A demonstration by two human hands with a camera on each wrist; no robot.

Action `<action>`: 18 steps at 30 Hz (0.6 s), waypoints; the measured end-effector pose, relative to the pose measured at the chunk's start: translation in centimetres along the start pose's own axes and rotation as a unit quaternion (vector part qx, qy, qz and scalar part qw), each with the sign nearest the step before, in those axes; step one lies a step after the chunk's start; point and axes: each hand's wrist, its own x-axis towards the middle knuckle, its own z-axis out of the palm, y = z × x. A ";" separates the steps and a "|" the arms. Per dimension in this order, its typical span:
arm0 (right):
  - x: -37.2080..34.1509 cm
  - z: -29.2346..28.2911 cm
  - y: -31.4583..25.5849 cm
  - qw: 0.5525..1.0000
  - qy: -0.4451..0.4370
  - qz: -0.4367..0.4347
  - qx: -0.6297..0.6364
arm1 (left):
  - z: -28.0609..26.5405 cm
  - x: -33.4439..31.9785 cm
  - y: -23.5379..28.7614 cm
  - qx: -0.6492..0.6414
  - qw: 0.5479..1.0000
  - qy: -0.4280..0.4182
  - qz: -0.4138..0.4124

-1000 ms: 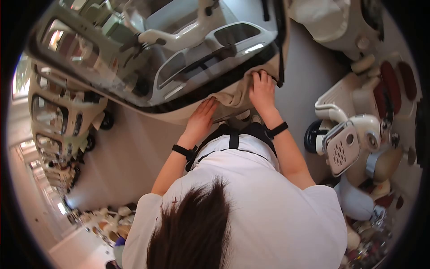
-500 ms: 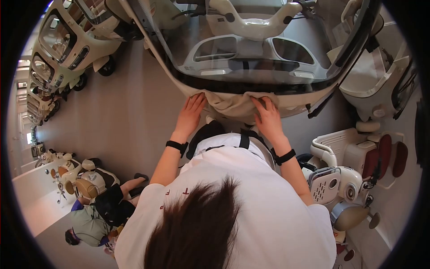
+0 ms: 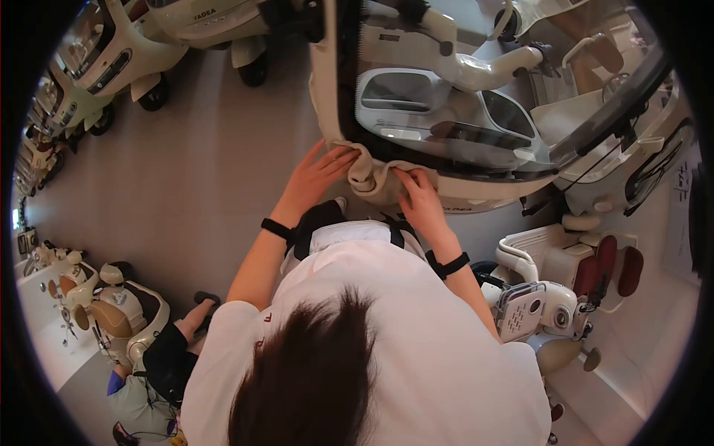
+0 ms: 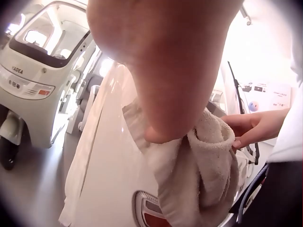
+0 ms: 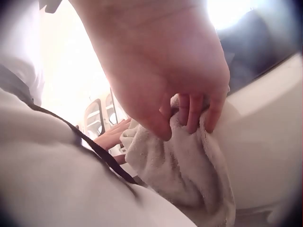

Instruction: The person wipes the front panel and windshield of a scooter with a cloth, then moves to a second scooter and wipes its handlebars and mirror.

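From the head view, my hands are apart, both on a bunched beige cloth (image 3: 370,186) at the near edge of a pale vehicle (image 3: 483,190), just below its windscreen (image 3: 454,123). My left hand (image 3: 312,182) lies with its fingers fairly straight over the cloth's left end, by the rounded corner. My right hand (image 3: 425,208) is at the right end, its fingers bent onto the fabric, and the folds sag between the two. I have a black band on each wrist. Parked vehicles (image 3: 152,93) stand at far left, someone in dark shorts (image 3: 165,364) is at near left, and a white scooter (image 3: 558,312) is on the right.

From the left wrist, my palm and thumb are over the cloth, which hangs in thick folds against the pale panel, partly over a lamp with a red section (image 4: 155,220). My left fingertips are hidden, so I can't tell from here how they lie. My right hand touches the cloth's right side.

From the right wrist, my right thumb and fingers are clamped on the cloth, with fabric bunched between them. My left fingers show beyond it on the left, and smooth bodywork is on the right.
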 end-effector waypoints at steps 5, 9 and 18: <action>2.9 4.2 -4.0 0.999 -0.003 0.015 0.043 | 1.2 0.0 -3.6 -0.013 0.998 0.014 0.068; 3.6 6.1 -4.8 0.999 0.051 0.001 0.008 | 1.4 -0.5 -6.6 -0.067 0.991 0.019 0.113; 5.2 7.1 -8.2 0.995 0.099 0.023 -0.008 | -0.1 3.6 -8.4 -0.051 0.997 0.050 0.032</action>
